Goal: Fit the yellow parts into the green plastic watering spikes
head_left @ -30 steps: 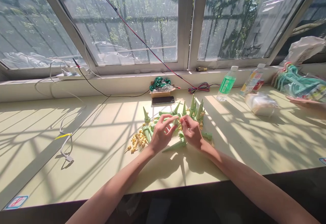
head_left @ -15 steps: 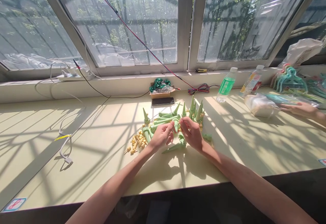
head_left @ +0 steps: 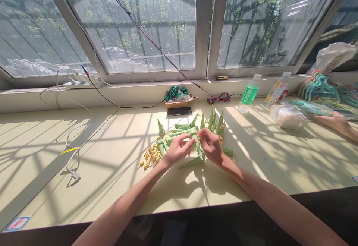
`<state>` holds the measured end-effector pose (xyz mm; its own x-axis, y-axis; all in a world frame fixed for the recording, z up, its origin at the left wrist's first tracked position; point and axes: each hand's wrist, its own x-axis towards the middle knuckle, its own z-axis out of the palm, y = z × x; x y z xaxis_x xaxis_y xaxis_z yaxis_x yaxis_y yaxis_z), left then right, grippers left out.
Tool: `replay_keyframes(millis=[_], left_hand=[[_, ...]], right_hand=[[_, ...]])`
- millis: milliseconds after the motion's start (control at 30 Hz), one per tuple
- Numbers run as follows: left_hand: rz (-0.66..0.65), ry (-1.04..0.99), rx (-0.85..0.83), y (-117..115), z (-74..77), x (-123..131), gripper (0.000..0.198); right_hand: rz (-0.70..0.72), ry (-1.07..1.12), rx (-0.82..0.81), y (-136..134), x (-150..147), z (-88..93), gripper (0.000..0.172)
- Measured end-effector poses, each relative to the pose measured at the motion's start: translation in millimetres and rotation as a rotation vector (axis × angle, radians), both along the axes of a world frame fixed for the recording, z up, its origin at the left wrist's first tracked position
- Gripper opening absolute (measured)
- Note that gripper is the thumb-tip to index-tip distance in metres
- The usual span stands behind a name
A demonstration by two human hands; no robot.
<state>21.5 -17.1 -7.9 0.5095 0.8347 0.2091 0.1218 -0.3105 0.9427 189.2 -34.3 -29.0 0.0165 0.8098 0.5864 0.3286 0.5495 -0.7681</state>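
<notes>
On the near side of a black smartphone (head_left: pixel 179 111), a green plastic spike (head_left: pixel 195 135) is framed between the left hand (head_left: pixel 179 150) and the right hand (head_left: pixel 210 146). The left fingertips are brought close to it and the right fingertips are bunched beside it; whether it is clamped in either grip cannot be told. The gap toward the smartphone is crowded by more green spikes (head_left: pixel 218 123), some upright, some lying, with small yellow plugs (head_left: pixel 152 155) heaped nearer left. Just behind the smartphone, a small carton (head_left: pixel 179 104) is placed. Well to its right are seen two bottles (head_left: pixel 248 96), a wrapped pack (head_left: pixel 288 117), teal hangers (head_left: pixel 321 88) and another person's hand (head_left: pixel 334 122).

White characters are printed on one bottle's green label, too small to be read surely. Left of the smartphone, the pale worktop (head_left: pixel 112 186) is striped by shadows; beyond it, trees are seen through barred windows (head_left: pixel 134 26).
</notes>
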Motion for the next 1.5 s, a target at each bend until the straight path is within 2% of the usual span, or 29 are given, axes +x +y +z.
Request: replay_keyframes(millis=[200, 467, 700, 867, 1167, 1367, 1500], left_hand=[[0.011, -0.068, 0.119, 1.9, -5.6, 1.2, 0.029], [0.054, -0.003, 0.289, -0.7, -4.2, 0.4, 0.021], [0.034, 0.06, 0.425, 1.0, -1.6, -3.3, 0.026], [0.077, 0.108, 0.526, 2.6, -1.6, -3.8, 0.027], [0.144, 0.143, 0.628, 6.1, -9.7, -3.1, 0.026], [0.189, 0.218, 0.774, 6.4, -10.7, -5.3, 0.045], [0.199, 0.223, 0.776, 5.1, -9.4, -3.8, 0.047]], right_hand=[[-0.014, -0.018, 0.038, -0.5, -0.1, 3.5, 0.03], [-0.053, -0.038, 0.032, -2.5, -0.9, 6.8, 0.033], [-0.063, -0.049, 0.015, -2.3, -0.1, 6.7, 0.036], [-0.079, -0.066, 0.024, -2.0, 0.0, 6.9, 0.038], [-0.079, -0.072, 0.017, -2.5, 0.3, 6.6, 0.036], [-0.095, -0.085, 0.029, -2.6, -0.3, 7.2, 0.036], [-0.089, -0.077, 0.02, -2.4, -0.5, 6.2, 0.035]])
